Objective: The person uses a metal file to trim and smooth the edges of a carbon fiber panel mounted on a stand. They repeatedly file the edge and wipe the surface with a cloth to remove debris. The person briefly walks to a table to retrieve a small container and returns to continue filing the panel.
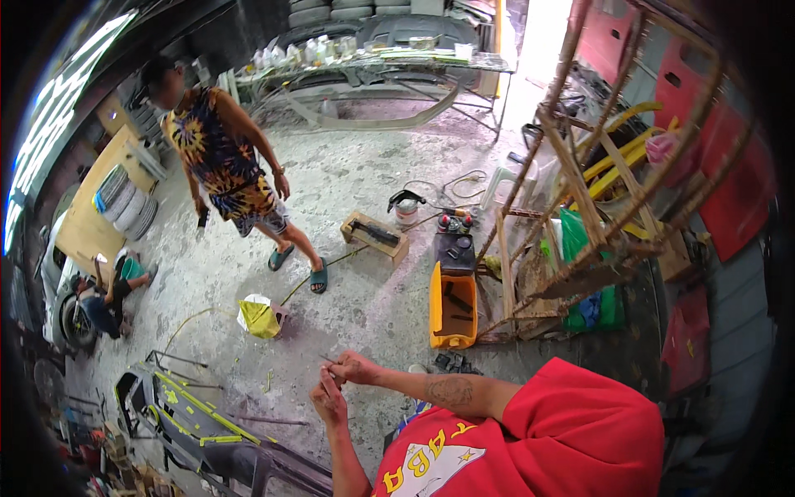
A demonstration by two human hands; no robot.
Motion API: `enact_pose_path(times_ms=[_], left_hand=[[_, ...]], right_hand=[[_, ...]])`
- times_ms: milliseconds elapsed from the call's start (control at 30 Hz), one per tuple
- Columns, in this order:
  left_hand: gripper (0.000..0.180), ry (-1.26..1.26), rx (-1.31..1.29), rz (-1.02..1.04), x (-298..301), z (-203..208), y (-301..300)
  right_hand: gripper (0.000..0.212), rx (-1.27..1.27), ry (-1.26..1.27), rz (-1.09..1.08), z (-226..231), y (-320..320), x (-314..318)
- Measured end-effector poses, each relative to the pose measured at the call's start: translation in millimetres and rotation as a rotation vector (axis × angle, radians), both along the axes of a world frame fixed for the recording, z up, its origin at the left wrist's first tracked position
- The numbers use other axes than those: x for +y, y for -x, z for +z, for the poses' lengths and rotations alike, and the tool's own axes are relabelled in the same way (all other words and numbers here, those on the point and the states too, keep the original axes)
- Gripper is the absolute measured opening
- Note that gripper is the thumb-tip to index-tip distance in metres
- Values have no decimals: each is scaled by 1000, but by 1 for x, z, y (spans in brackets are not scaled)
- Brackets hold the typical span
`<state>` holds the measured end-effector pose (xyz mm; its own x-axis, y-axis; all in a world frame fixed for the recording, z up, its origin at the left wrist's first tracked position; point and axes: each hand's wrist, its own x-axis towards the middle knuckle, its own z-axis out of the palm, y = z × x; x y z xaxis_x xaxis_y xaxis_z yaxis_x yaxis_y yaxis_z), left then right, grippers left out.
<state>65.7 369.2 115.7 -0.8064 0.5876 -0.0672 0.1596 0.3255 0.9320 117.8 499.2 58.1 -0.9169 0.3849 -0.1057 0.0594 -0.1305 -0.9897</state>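
Hands are seen low in the head view, close together over the floor: the left hand [329,402] and the right hand [356,367] are both pinched shut on a thin stick-like piece [329,360] held between them; what it is cannot be told. A red shirt [563,439] fills the near right corner. Just below left, a dark car panel [215,431] edged with yellow tape is laid on the floor, blocking that side. The concrete floor [364,182] is stained and dusty, and open room is left through its middle. A yellow bag [259,316] is set near the hands, with a yellow toolbox [453,311] to the right, beside a rusty metal frame [580,207] that closes off the right side. A wooden box [374,236] lies further out. A standing person [224,166] in a patterned top is seen beyond, another crouching person [112,294] at the left edge. A cluttered desk [373,62] is placed along the far wall.
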Motion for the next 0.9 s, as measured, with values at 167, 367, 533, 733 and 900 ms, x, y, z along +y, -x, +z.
enact_pose_path(times_ms=[167, 367, 533, 733, 900], left_hand=[[37, -373, -103, -83, 66, -24, 39], [54, -200, -78, 81, 85, -10, 86], [64, -299, -429, 159, 119, -23, 137], [64, -367, -756, 211, 121, -59, 269], [57, -378, -685, 124, 152, -57, 385]], right_hand=[[16, 566, -28, 142, -26, 37, 81], [32, 206, -250, 85, 4, 80, 95], [51, 59, -315, 15, -62, 130, 137], [41, -176, -162, -140, -55, 126, 168], [48, -407, 182, -403, -56, 89, 189]])
